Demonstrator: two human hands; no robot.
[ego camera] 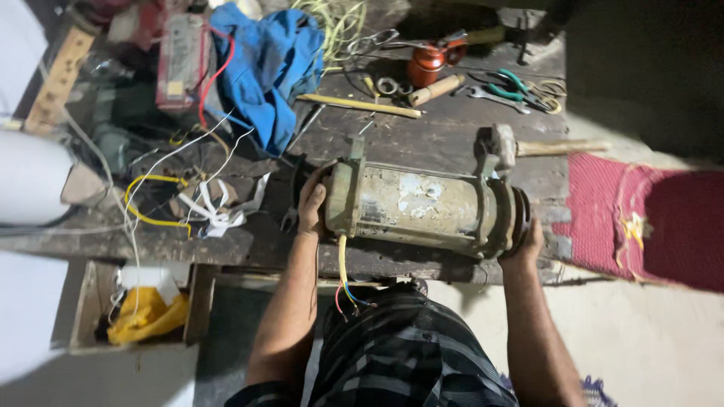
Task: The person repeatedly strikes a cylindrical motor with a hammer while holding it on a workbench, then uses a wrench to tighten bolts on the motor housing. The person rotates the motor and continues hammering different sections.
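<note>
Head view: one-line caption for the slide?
Both hands, left and right, grip the ends of a worn motor lying on a cluttered workbench, hammer behind it.

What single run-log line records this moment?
left hand: grips motor left end | right hand: holds right end | motor: lying on workbench | hammer: behind motor

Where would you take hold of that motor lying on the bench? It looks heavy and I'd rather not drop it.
Probably at its two ends, from the sides. The motor lies lengthwise on the workbench, with wider end caps. The left hand cups one end and the right hand the other. Avoid the yellow cable hanging below.
</note>
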